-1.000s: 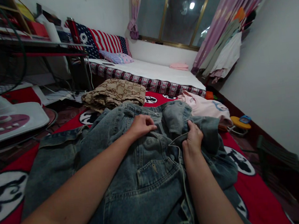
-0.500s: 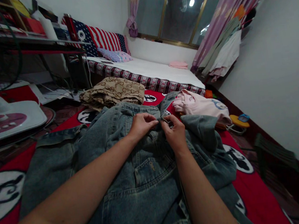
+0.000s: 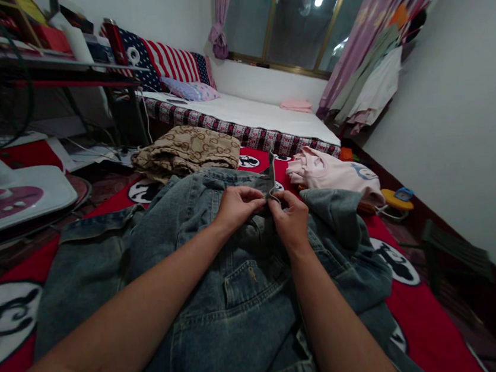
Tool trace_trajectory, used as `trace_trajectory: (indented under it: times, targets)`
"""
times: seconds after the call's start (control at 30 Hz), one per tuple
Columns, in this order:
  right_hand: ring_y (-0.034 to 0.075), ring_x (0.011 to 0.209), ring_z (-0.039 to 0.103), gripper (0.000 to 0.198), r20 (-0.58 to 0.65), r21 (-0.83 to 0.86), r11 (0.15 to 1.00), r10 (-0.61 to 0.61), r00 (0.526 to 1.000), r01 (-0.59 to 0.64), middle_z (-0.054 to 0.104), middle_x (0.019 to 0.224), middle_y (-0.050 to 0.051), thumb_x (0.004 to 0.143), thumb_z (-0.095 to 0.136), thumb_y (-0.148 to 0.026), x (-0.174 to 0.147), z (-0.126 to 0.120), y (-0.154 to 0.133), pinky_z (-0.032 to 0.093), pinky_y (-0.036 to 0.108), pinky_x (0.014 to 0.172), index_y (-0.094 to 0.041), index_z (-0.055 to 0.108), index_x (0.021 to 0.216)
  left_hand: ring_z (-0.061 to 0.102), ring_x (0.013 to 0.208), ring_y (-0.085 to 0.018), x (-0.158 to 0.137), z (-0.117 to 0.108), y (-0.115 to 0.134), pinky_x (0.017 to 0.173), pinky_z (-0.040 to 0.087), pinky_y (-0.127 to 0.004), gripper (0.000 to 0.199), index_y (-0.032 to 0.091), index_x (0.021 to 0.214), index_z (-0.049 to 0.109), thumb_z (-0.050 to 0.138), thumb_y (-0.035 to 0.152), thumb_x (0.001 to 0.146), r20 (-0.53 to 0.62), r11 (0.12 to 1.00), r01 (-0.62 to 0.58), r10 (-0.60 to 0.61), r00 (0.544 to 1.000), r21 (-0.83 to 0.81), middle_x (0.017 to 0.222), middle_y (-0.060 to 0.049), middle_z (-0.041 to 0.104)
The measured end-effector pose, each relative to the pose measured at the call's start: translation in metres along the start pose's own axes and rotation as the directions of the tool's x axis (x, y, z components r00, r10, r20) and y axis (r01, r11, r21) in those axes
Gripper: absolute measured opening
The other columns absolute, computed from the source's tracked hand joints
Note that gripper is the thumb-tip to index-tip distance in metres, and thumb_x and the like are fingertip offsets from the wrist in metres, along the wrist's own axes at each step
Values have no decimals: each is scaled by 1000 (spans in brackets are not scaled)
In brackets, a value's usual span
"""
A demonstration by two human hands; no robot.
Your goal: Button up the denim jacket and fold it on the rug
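A blue-grey denim jacket (image 3: 230,343) with flap pockets and stitched seams lies spread in front of me, its sleeves out to the sides. My left hand (image 3: 240,206) pinches the jacket's front edge near the collar. Right beside it, my right hand (image 3: 290,214) pinches the facing edge, the fingertips of both hands almost meeting. Whatever small fastening may sit between the fingertips is hidden. Just beyond the hands, a narrow strip of the denim stands up from the collar area. Under the jacket is a red cloth (image 3: 429,320) with black-and-white round prints.
Behind the jacket lies a folded brown patterned cloth (image 3: 190,148); a pink garment (image 3: 337,179) is to its right. At left stand a fan (image 3: 11,195) and a cluttered desk (image 3: 77,68). A white-topped bed (image 3: 248,108) runs below the window. A dark stool (image 3: 457,252) stands at right.
The denim strip beyond my hands has risen upright from the collar area. Both hands stay pinched at nearly the same place, the right one shifted very slightly.
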State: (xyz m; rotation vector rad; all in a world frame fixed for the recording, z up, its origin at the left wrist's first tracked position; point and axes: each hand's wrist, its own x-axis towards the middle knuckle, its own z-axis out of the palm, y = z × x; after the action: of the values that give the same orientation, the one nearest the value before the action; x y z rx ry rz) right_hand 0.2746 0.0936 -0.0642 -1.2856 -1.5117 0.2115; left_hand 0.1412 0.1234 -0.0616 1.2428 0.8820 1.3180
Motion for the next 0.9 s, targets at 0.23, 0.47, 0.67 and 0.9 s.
trace_trajectory:
  times: [0.23, 0.47, 0.67, 0.9]
  targets:
    - [16, 65, 58, 17, -18, 59, 998, 10, 1000, -9, 68, 72, 3, 77, 59, -28, -2, -1, -4, 44, 27, 66, -16, 71, 78, 68, 63, -17, -1, -3, -4, 61, 54, -25, 10, 13, 72, 75, 75, 16, 63, -12, 937, -168, 181, 983, 307, 69, -6, 73]
    - [17, 65, 59, 28, 28, 99, 993, 64, 998, -66, 69, 70, 4, 81, 56, -39, 0, -4, -3, 45, 27, 64, -16, 73, 78, 69, 66, -18, -3, -2, -2, 65, 56, -26, 11, 14, 74, 76, 71, 15, 63, -41, 909, -168, 199, 979, 382, 72, -6, 74]
    - [17, 63, 60, 24, 105, 160, 979, 113, 988, -129, 70, 71, 4, 77, 58, -34, 3, -7, -1, 45, 26, 60, -16, 73, 77, 67, 60, -18, -4, 1, 0, 56, 55, -26, 17, 12, 70, 73, 67, 28, 69, -66, 977, -19, 33, 997, 213, 65, -5, 70]
    - [17, 63, 60, 12, 99, 7, 1000, 8, 995, -9, 70, 73, 5, 72, 63, -24, -3, 0, -3, 47, 28, 64, -16, 70, 77, 57, 49, -12, -6, -2, -1, 44, 43, -19, 28, 12, 61, 66, 82, 34, 54, -88, 976, 30, -11, 996, 215, 55, -2, 63]
